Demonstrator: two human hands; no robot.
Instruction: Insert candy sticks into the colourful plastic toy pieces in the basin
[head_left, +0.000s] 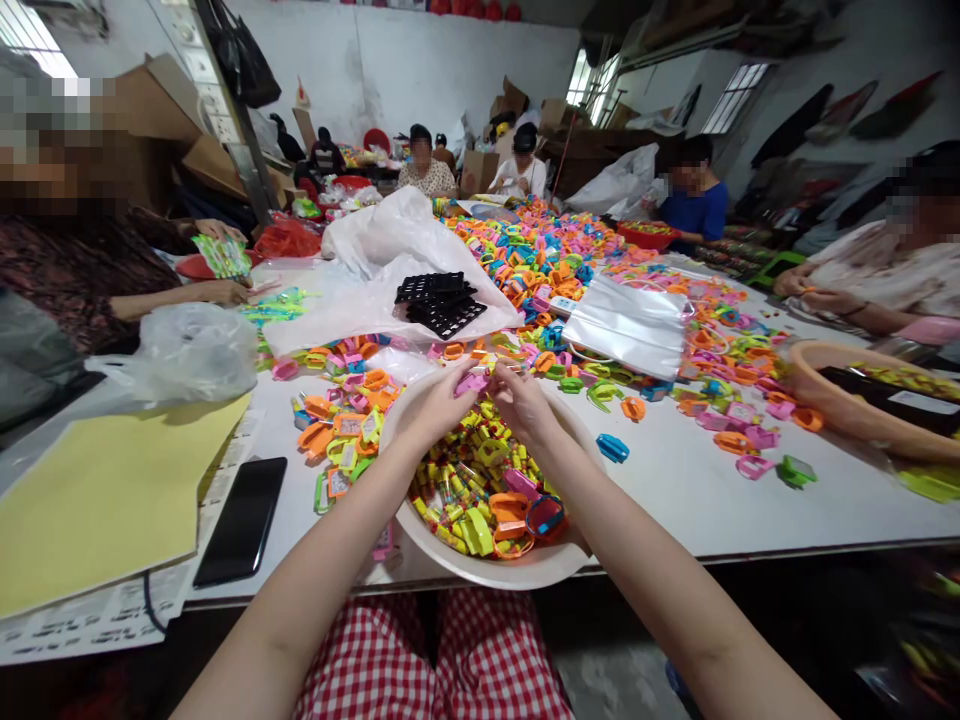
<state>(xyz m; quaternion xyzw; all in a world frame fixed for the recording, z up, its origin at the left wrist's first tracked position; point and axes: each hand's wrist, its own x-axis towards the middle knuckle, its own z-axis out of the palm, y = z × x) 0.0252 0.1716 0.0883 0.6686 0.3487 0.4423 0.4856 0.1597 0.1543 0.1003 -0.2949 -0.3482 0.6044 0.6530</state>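
Over the far side of a cream basin, my two hands are close together. My left hand is closed on a pink plastic toy watch. My right hand pinches at the watch's right side; the small piece at its fingertips is too small to make out. Below them, the basin holds many small clear tubes with yellow ends. Several toy watches lie on top of the tubes, among them an orange one and a lime one near the front.
Loose toy watches cover the table's middle. Black plastic trays rest on a white bag, with a silvery white packet to their right. A phone and yellow sheet lie left. Other people sit around; an orange basin stands right.
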